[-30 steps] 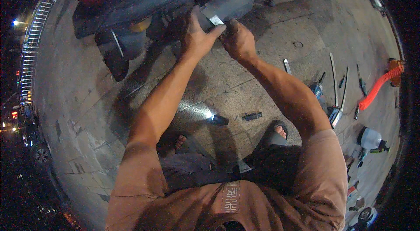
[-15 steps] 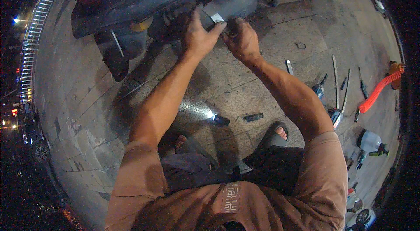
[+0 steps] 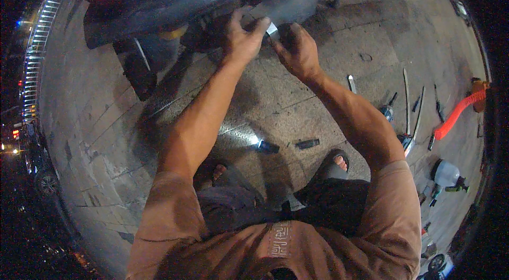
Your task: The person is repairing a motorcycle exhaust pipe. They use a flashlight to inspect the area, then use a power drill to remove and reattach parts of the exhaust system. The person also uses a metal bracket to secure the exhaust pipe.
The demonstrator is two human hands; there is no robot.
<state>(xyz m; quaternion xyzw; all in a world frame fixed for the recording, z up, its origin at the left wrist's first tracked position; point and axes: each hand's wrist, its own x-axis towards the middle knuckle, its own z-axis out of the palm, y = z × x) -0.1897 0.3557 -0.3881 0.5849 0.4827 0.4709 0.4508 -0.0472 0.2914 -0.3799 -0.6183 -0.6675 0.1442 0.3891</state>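
Note:
Both my hands are raised in front of a vehicle's dark bumper (image 3: 201,7), close to its lower edge. Between my thumbs is a small flat silvery-white piece (image 3: 271,29), blurred, its kind unclear. My left hand (image 3: 245,39) has curled fingers, with the thumb tip at the piece's left side. My right hand (image 3: 299,52) is curled too, its thumb at the piece's lower end. What lies behind the fingers is dark and hard to make out.
On the paving lie a lit flashlight (image 3: 268,146) and a black object (image 3: 307,144) near my feet. To the right are long flat metal bars (image 3: 407,100), a blue-and-black tool (image 3: 388,112), an orange coiled hose (image 3: 457,114) and a spray bottle (image 3: 447,173).
The silvery piece has shifted slightly right and down, and is now tilted between my thumbs. My left thumb has moved up, and my right hand has turned a little more upright.

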